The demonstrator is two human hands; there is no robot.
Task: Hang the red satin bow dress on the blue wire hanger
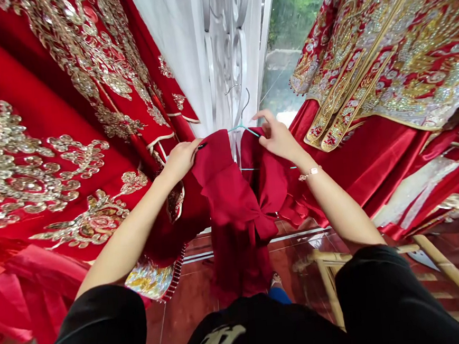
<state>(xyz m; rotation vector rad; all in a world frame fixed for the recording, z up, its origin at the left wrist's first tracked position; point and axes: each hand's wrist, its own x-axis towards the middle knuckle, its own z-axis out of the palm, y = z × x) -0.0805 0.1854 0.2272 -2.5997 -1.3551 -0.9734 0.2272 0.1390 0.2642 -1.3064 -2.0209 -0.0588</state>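
A plain red satin garment (236, 208) with a large bow at its front hangs in the middle of the view. It sits on a thin teal wire hanger (243, 128), whose hook rises above the neckline. My left hand (180, 161) pinches the garment's upper left edge. My right hand (277, 136) grips the garment's other shoulder beside the teal hanger's arm. The garment's lower end falls towards the floor, and part of the hanger is hidden inside it.
Red gowns with gold sequin embroidery (34, 166) hang close on the left and at the upper right (386, 48). Behind the hands are a white curtain (171, 39) and a window (284, 56). A bamboo rack (447, 266) stands low at right above the red tile floor (178, 324).
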